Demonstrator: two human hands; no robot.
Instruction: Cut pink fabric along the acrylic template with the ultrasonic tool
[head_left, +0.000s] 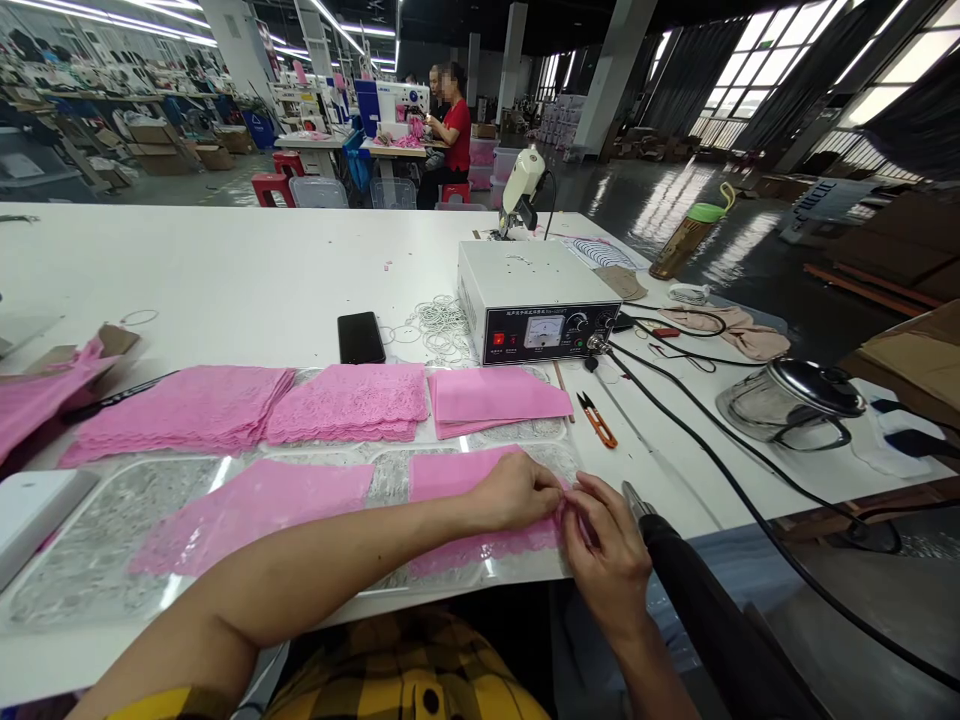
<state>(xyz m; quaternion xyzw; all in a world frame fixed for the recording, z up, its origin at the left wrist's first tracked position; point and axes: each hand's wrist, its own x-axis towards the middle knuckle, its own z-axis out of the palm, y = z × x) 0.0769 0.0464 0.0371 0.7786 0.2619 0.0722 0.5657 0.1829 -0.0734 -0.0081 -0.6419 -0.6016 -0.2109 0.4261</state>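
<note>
A pink lace-edged fabric piece (457, 485) lies in front of me on a clear patterned plastic sheet (97, 535). My left hand (517, 490) is closed in a pinch at the fabric's right edge. Fingertip to fingertip with it, my right hand (609, 550) pinches the same edge; the exact bit between the fingers is hidden. Left of my hands, a second pink lace piece (277, 495) is spread flat, partly behind my left forearm. Just right of my right hand is a metal-tipped tool with a black handle (664, 545).
Behind lie stacks of pink fabric (345, 400), a phone (361, 338) and a white control box (536, 270). Orange-handled thread snips (598, 420), black cables (701, 455) and a lidded glass jug (787, 402) are to the right. Farther off, people sit at a sewing machine (397, 105).
</note>
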